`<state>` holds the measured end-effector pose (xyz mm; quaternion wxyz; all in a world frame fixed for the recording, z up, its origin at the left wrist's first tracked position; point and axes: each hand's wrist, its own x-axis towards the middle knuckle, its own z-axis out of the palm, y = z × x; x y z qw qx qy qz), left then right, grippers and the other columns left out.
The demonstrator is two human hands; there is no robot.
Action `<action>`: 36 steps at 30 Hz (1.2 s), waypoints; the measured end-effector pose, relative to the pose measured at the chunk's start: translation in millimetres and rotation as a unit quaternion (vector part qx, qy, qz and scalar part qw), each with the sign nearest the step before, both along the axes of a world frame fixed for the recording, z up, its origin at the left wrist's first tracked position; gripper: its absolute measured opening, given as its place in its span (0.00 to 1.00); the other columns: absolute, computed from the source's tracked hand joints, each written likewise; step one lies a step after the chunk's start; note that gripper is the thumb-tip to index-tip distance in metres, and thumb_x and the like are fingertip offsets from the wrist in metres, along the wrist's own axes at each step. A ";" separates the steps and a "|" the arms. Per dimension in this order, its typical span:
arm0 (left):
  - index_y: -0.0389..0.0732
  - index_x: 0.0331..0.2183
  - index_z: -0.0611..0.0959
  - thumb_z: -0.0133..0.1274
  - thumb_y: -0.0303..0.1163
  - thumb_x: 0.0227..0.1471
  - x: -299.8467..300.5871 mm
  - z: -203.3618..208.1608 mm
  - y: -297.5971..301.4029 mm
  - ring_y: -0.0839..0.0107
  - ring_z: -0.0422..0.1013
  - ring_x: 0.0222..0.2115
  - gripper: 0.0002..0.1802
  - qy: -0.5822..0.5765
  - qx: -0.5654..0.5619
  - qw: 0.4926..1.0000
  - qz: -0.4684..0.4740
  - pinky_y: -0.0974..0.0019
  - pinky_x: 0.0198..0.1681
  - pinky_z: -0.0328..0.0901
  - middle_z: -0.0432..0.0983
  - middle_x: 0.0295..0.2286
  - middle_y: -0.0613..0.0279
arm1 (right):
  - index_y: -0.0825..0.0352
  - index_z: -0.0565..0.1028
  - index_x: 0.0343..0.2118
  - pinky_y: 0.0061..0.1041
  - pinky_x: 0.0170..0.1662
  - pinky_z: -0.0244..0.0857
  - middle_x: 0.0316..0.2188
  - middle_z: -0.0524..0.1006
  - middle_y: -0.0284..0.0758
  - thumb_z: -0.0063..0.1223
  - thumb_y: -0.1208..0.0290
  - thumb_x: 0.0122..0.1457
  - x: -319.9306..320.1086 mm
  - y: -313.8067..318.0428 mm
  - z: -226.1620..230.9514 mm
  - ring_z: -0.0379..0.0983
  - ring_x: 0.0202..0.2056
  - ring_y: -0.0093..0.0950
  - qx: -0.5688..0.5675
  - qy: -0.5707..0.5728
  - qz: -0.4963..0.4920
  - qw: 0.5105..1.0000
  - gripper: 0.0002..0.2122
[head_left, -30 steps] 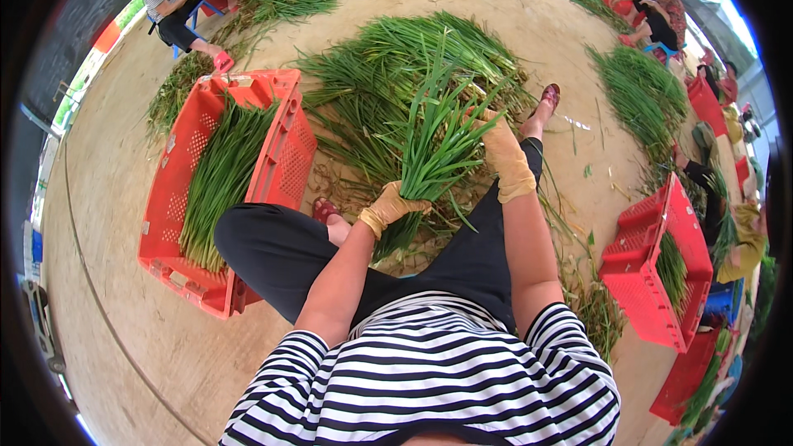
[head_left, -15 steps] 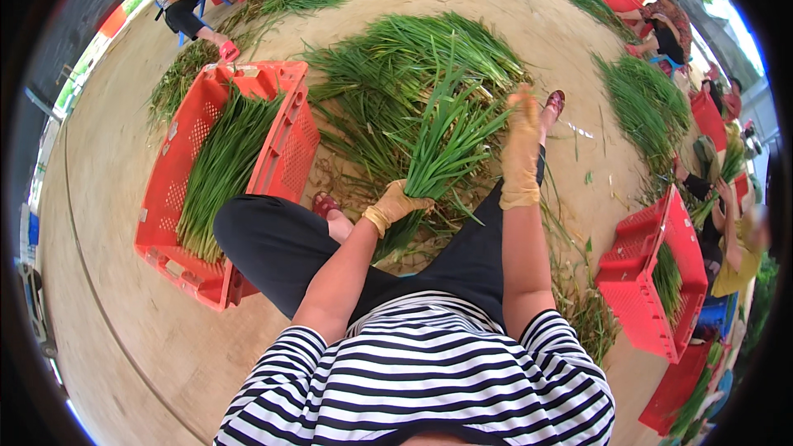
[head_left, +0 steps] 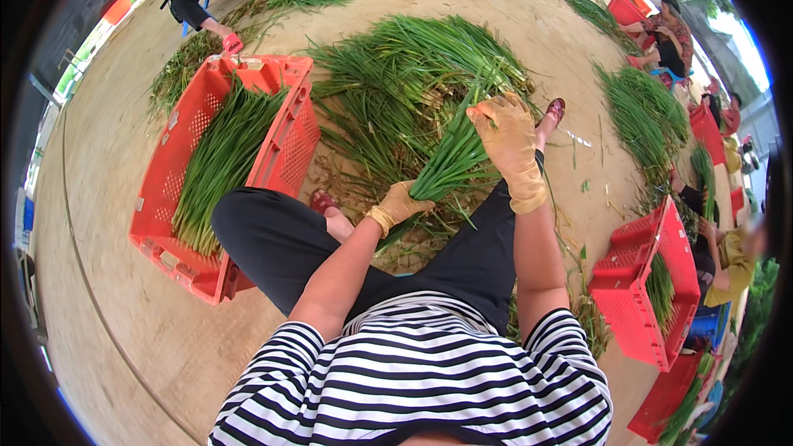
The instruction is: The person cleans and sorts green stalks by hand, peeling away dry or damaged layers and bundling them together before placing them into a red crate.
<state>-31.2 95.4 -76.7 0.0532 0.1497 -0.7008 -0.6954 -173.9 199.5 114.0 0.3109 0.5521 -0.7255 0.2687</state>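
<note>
My left hand [head_left: 399, 205], in a tan glove, is wrapped round the lower part of a bunch of long green chives [head_left: 453, 163] between my knees. The leaves fan up and to the right from my grip. Beside the upper leaves is my right hand [head_left: 510, 142], gloved alike, its fingers bent and drawn together. Whatever it may pinch is too small to make out. Just beyond both hands, a large loose heap of chives [head_left: 413, 58] lies on the ground.
A red perforated crate [head_left: 285, 144] holding aligned chives stands by my left knee. Another red crate [head_left: 632, 306] sits tilted at the right. More chive piles [head_left: 644, 111] lie farther off. Seated people [head_left: 669, 33] handle greens along the right side and at the far left.
My right hand has come down and left, from outstretched beside the bunch to bent fingers near its leaf tips. The spread leaves are now gathered narrower. My left hand keeps its grip.
</note>
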 end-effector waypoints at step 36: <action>0.34 0.38 0.75 0.58 0.26 0.39 -3.2 5.0 5.6 0.78 0.68 0.27 0.20 -0.017 -0.015 1.000 0.009 0.71 0.33 0.64 0.75 0.29 0.63 | 0.66 0.69 0.29 0.16 0.30 0.57 0.26 0.70 0.27 0.47 0.75 0.55 3.1 -11.9 -58.3 0.62 0.24 0.17 -0.326 -0.717 0.227 0.572 0.02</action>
